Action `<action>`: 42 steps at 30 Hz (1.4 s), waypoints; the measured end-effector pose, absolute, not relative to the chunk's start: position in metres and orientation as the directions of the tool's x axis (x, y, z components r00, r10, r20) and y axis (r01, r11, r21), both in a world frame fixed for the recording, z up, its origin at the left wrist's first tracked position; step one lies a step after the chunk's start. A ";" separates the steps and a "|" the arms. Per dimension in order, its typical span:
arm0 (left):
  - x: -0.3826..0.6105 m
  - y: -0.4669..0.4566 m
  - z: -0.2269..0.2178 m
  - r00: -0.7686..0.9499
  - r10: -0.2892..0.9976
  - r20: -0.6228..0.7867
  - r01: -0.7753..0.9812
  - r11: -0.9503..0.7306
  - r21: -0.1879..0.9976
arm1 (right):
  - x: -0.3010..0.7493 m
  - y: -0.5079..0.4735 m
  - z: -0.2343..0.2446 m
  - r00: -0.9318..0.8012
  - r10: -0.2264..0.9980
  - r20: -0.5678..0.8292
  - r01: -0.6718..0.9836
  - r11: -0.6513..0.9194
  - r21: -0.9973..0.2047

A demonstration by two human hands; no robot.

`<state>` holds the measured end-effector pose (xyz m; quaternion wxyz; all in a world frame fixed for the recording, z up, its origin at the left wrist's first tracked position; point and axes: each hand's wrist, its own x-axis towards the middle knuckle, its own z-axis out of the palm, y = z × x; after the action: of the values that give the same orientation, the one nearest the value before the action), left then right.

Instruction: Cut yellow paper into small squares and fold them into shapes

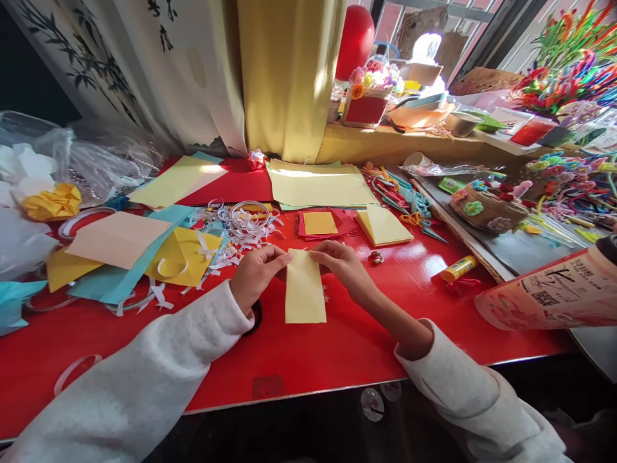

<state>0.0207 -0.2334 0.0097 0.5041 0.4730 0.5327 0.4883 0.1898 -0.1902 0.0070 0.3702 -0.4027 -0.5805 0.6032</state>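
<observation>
A narrow strip of pale yellow paper [306, 292] hangs or lies upright in front of me, its long sides running toward me. My left hand [259, 273] pinches its upper left corner between thumb and fingers. At the upper right corner, my right hand [343, 267] pinches the same paper. Behind my left wrist, a dark round object [258, 318] is partly hidden. Just beyond the hands lie a small yellow square [321, 223] on red paper and a stack of pale yellow pieces [385, 226].
Large yellow sheets [318, 183] lie at the back. Scissors [424, 222] and a glue stick [459, 268] are on the right, near a drink cup [549, 292]. Coloured paper [120, 239] and white shreds [241, 238] cover the left of the red table [366, 354].
</observation>
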 end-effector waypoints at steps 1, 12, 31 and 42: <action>0.021 -0.234 0.010 -0.022 0.998 -0.063 0.043 0.064 0.997 | 0.191 -0.189 0.007 -0.398 0.916 -0.041 0.031 -0.031 -0.999; 0.025 -0.241 0.003 0.157 0.987 0.022 0.454 -0.092 0.886 | 0.193 -0.193 0.002 -0.576 0.816 0.039 0.142 0.147 -0.979; 0.029 -0.243 0.021 0.303 0.953 -0.027 0.183 -0.030 0.983 | 0.209 -0.175 0.021 -0.215 0.974 0.077 0.114 0.104 -0.988; 0.022 -0.246 0.042 -0.007 0.999 0.051 0.010 -0.051 0.999 | 0.211 -0.173 0.026 -0.356 0.934 -0.005 0.149 0.052 -0.988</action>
<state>0.0215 -0.2461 0.0423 0.4826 0.5131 0.4915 0.5120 0.2106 -0.1730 0.0262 0.3667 -0.4327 -0.6256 0.5356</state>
